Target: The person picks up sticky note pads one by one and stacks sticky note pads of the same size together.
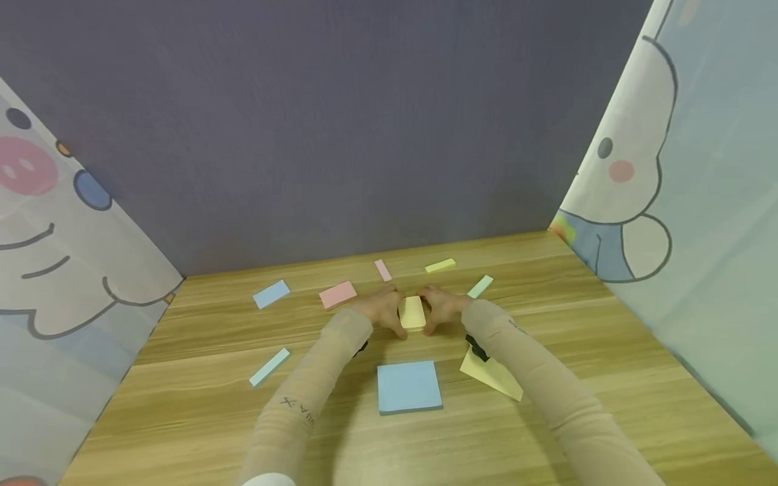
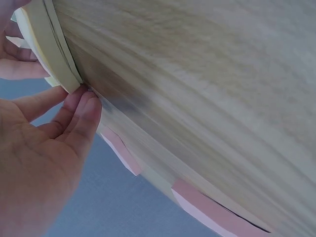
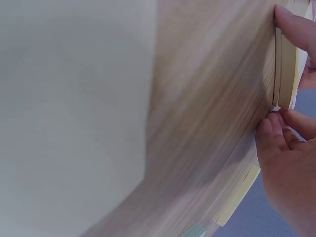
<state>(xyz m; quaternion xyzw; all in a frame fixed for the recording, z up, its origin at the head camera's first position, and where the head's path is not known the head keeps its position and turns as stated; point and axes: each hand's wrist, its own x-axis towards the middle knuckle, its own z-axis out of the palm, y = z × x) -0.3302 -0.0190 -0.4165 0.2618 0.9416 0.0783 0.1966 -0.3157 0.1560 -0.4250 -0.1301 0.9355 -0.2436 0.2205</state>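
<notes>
A yellow sticky note pad (image 1: 412,312) lies between my two hands in the middle of the wooden table. My left hand (image 1: 384,310) grips its left side, and my right hand (image 1: 442,307) grips its right side. In the left wrist view, fingertips (image 2: 89,106) of the left hand touch the far corner of the pad (image 2: 54,49). From the right wrist, the pad (image 3: 287,69) appears edge-on with a thin line along its side, the right thumb (image 3: 296,29) at its near end and the fingers at its far end.
A large blue pad (image 1: 410,386) lies nearer the front; a yellow pad (image 1: 492,371) is partly under the right forearm. Pink (image 1: 338,295) and blue (image 1: 271,294) pads lie left. Narrow strips include pink (image 1: 383,271), yellow (image 1: 440,266), green (image 1: 481,286) and pale blue (image 1: 269,367).
</notes>
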